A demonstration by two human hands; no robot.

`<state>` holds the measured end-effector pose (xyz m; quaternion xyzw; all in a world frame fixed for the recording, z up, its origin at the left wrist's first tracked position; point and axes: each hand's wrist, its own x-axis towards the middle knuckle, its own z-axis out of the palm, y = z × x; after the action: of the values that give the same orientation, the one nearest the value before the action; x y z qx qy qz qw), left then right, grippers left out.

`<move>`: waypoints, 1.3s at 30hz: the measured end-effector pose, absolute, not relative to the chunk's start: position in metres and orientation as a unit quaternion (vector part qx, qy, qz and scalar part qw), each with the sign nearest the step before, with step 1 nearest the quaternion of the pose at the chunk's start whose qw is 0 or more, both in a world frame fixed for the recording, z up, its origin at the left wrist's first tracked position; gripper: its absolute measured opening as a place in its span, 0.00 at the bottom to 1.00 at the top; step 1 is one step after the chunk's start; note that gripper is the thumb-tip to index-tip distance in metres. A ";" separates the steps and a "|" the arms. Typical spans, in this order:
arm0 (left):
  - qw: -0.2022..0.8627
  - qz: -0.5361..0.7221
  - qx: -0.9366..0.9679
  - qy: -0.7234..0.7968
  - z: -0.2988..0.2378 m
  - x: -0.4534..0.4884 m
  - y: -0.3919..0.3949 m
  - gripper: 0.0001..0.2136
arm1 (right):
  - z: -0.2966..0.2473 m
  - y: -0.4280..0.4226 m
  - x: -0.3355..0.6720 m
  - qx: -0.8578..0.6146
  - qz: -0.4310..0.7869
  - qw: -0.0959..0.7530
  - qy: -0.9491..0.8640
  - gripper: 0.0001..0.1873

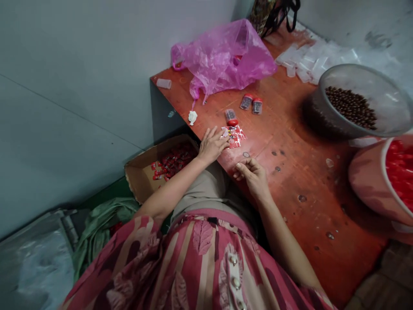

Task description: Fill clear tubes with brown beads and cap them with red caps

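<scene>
My left hand lies at the near edge of the table with its fingers stretched out, touching a small sheet of red labels. Just beyond the sheet, a small clear container with a red cap lies on its side, with dark beads inside. Two similar filled containers rest farther back. My right hand is closed in a pinch above the table edge, to the right of the sheet. Whatever its fingertips hold, if anything, is too small to make out.
On the right stand a grey bowl of dark brown beads and a pink tub of red caps. Clear empty containers are heaped behind. A pink plastic bag lies at the back. Below left, a cardboard box holds red-labelled pieces.
</scene>
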<state>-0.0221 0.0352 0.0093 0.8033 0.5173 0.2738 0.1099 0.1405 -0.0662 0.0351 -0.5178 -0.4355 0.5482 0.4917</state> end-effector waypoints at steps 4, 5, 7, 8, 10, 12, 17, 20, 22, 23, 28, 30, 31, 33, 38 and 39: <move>0.123 0.273 0.782 0.547 0.008 -0.017 0.041 0.10 | 0.035 -0.063 0.154 -0.525 0.544 0.482 -0.443 0.14; 0.126 0.282 0.775 0.552 0.008 -0.017 0.040 0.10 | 0.035 -0.060 0.156 -0.525 0.543 0.481 -0.445 0.15; 0.127 0.300 0.764 0.557 0.008 -0.015 0.038 0.09 | 0.035 -0.050 0.158 -0.530 0.536 0.484 -0.444 0.17; 0.126 0.310 0.760 0.557 0.008 -0.015 0.038 0.09 | 0.034 -0.044 0.158 -0.535 0.533 0.489 -0.437 0.18; 0.123 0.327 0.756 0.554 0.007 -0.014 0.039 0.09 | 0.031 -0.030 0.156 -0.542 0.526 0.507 -0.416 0.21; 0.122 0.340 0.752 0.552 0.005 -0.013 0.039 0.08 | 0.028 -0.016 0.152 -0.543 0.519 0.525 -0.401 0.25; 0.113 0.410 0.728 0.537 0.008 -0.008 0.032 0.08 | 0.027 0.004 0.141 -0.546 0.489 0.543 -0.409 0.28; 0.146 0.461 0.724 0.491 0.017 -0.003 0.020 0.09 | 0.036 0.008 0.138 -0.527 0.487 0.564 -0.408 0.26; 0.228 0.494 0.699 0.465 0.025 -0.002 0.013 0.12 | 0.045 0.009 0.141 -0.513 0.486 0.576 -0.411 0.24; 0.286 0.505 0.672 0.460 0.028 -0.004 0.011 0.14 | 0.050 0.010 0.144 -0.507 0.493 0.568 -0.422 0.24; 0.613 0.418 0.522 0.421 0.039 -0.015 0.010 0.20 | 0.072 0.021 0.165 -0.456 0.589 0.416 -0.521 0.26; 0.671 0.382 0.484 0.412 0.040 -0.017 0.011 0.19 | 0.077 0.032 0.172 -0.450 0.612 0.359 -0.542 0.26; 0.683 0.378 0.465 0.417 0.040 -0.016 0.011 0.18 | 0.079 0.038 0.174 -0.452 0.617 0.334 -0.551 0.26; 0.700 0.385 0.426 0.425 0.041 -0.013 0.011 0.18 | 0.082 0.050 0.175 -0.457 0.616 0.300 -0.567 0.22; 0.751 0.451 0.298 0.380 0.039 -0.003 0.005 0.22 | 0.085 0.061 0.159 -0.425 0.608 0.304 -0.597 0.19; 0.743 0.470 0.288 0.380 0.037 -0.003 0.004 0.22 | 0.086 0.062 0.156 -0.419 0.607 0.298 -0.606 0.19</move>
<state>-0.0027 0.0043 0.0373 0.2883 0.3795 0.4696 0.7432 0.1562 0.0624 0.0855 -0.4193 -0.6056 0.6070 0.2982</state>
